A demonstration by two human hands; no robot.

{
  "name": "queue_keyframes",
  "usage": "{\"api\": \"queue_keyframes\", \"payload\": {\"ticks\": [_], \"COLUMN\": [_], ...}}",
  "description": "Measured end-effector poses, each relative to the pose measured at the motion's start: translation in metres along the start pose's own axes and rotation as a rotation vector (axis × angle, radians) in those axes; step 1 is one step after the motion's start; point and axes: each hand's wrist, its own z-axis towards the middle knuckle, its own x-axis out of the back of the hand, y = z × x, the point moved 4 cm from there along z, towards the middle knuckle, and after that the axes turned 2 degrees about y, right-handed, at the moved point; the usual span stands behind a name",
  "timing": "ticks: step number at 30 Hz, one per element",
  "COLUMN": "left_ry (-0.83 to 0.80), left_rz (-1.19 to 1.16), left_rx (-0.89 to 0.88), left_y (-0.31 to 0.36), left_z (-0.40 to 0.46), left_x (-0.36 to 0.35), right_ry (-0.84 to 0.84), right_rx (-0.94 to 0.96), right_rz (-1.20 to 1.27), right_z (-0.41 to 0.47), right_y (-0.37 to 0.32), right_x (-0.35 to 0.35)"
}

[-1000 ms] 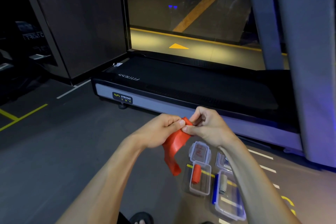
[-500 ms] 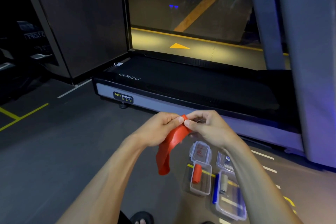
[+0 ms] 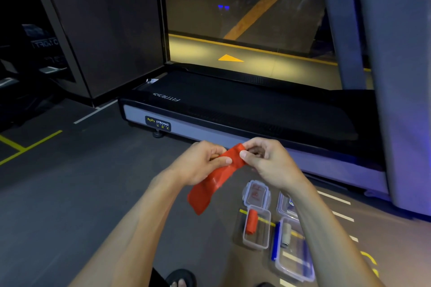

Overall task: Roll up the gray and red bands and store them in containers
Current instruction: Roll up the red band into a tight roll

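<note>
Both hands pinch the top end of a red band (image 3: pixel 215 177): the left hand (image 3: pixel 200 163) and the right hand (image 3: pixel 268 163) each hold it between thumb and fingers, and its loose end hangs down to the left below the grip. Below and right of the grip, two open boxes sit on the floor (image 3: pixel 81 193): the small box (image 3: pixel 256 228) holds a red roll (image 3: pixel 251 221), the large box (image 3: pixel 294 251) a gray roll (image 3: pixel 286 234). Beyond the hands, a treadmill (image 3: pixel 233 109) edge runs close. Bare floor lies to the left.
</note>
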Motion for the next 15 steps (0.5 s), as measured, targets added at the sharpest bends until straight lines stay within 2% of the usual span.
{"api": "queue_keyframes", "payload": {"ticks": [7,15], "left_ry": [0.019,0.021], "left_rz": [0.101,0.15], "left_rx": [-0.046,-0.097], "left_y": [0.007,0.013], "left_z": [0.001,0.001], "left_x": [0.0,-0.002], "right_ry": [0.078,0.051], "right_rx": [-0.023,-0.044], "right_rz": [0.06,0.101], "right_z": [0.002,0.004], "right_y": [0.002,0.006], "right_x": [0.001,0.0]}}
